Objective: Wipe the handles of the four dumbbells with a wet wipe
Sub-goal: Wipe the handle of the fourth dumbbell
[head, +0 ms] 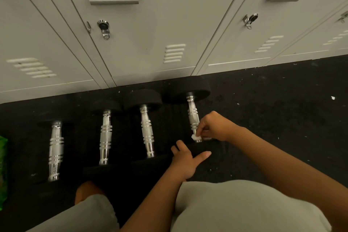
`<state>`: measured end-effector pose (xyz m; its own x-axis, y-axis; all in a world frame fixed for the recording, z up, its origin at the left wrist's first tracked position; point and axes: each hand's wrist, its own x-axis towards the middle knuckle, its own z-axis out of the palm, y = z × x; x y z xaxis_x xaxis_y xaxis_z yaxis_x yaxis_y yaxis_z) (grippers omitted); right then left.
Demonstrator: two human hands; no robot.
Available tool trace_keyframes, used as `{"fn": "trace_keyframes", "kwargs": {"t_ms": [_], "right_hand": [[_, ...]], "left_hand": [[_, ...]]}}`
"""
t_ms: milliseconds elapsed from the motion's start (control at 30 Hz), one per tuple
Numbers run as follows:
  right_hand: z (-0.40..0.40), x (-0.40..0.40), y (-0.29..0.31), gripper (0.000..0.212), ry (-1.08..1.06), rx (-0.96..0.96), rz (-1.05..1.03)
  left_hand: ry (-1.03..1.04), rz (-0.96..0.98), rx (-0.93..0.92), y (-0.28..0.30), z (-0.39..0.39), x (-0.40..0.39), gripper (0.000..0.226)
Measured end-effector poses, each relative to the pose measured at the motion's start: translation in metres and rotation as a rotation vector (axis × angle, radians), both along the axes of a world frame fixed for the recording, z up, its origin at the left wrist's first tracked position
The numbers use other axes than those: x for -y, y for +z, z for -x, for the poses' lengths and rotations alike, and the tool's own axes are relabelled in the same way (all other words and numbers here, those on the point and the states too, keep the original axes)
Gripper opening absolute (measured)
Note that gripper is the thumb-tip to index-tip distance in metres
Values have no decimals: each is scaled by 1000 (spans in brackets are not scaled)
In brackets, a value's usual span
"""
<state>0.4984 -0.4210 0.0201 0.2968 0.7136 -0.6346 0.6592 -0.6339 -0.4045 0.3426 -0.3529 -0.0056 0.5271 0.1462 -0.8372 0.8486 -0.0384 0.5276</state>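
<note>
Four chrome-handled dumbbells with black round heads lie side by side on the black rubber floor point(282, 118), handles pointing toward the grey metal lockers point(143, 30), so each bar is exposed. Leftmost point(55, 149), second point(105, 137) and third point(147, 130) lie untouched. The left hand point(185, 162), fingers spread flat, steadies the near head of the fourth dumbbell point(193, 113); the right hand point(214, 127) pinches a small white wet wipe point(196, 137) against its handle's near end.
</note>
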Motion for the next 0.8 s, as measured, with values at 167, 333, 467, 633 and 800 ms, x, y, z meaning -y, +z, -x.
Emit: {"fn": "trace_keyframes", "kwargs": {"t_ms": [167, 333, 467, 633, 800], "right_hand": [[-5, -4, 3, 15, 12, -89, 83], [-15, 1, -4, 9, -114, 1, 4], [-8, 10, -6, 17, -163, -91, 31], [-10, 11, -12, 19, -269, -65, -47], [-9, 8, -11, 12, -260, -63, -76]], "left_hand": [[-5, -2, 4, 0, 1, 0, 100], [8, 14, 16, 0, 2, 0, 99], [21, -17, 7, 2, 0, 0, 95], [25, -8, 1, 4, 0, 0, 95], [25, 0, 10, 3, 1, 1, 95]]}}
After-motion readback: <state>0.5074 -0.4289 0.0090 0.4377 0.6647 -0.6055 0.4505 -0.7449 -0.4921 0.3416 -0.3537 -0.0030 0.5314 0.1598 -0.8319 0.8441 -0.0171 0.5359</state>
